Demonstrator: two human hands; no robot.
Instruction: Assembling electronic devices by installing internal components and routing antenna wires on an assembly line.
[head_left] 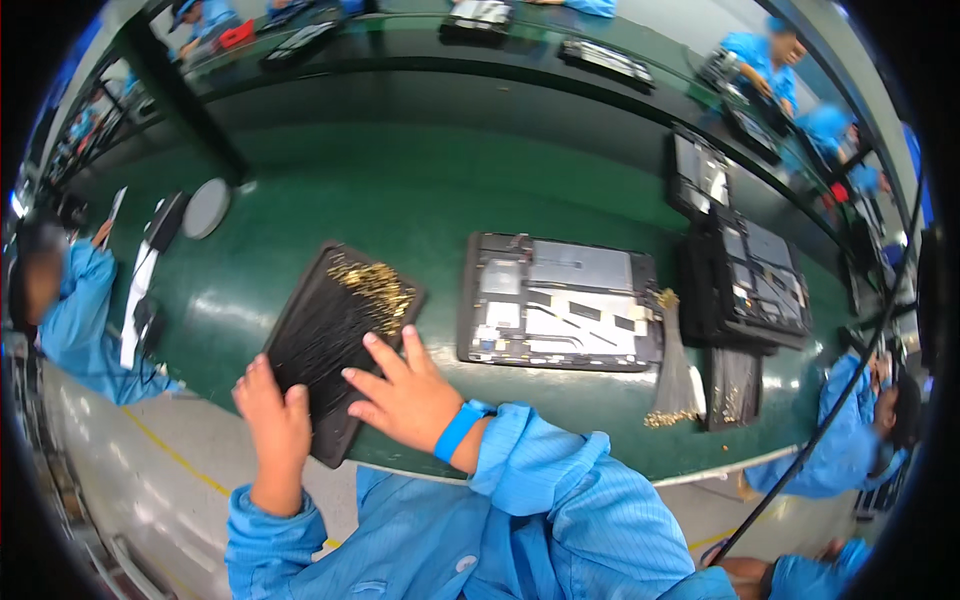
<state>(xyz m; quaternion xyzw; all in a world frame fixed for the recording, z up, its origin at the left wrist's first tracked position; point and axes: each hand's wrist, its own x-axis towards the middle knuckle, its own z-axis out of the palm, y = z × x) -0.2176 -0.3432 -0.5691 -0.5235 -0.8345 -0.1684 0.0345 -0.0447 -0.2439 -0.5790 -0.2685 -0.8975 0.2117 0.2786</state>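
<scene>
A black tray [335, 340] lies at a slant on the green bench before me. Thin black cables [325, 345] with gold-coloured ends [375, 290] fill it, the ends bunched at its far side. My left hand [275, 415] rests along the tray's left edge, fingers stretched and thumb apart. Over the tray's right side, my right hand [410, 395] spreads its fingers, their tips on or just above the cables; a blue band circles that wrist. Right of the tray lies an opened flat device [560, 300], its battery and circuit parts showing.
A bundle of grey cables [675, 360] with gold ends lies beside the device, near a small dark tray [733, 390]. Opened devices are stacked [755, 270] farther right. A round grey disc [206, 208] sits far left. Co-workers in blue [85, 310] sit at both sides.
</scene>
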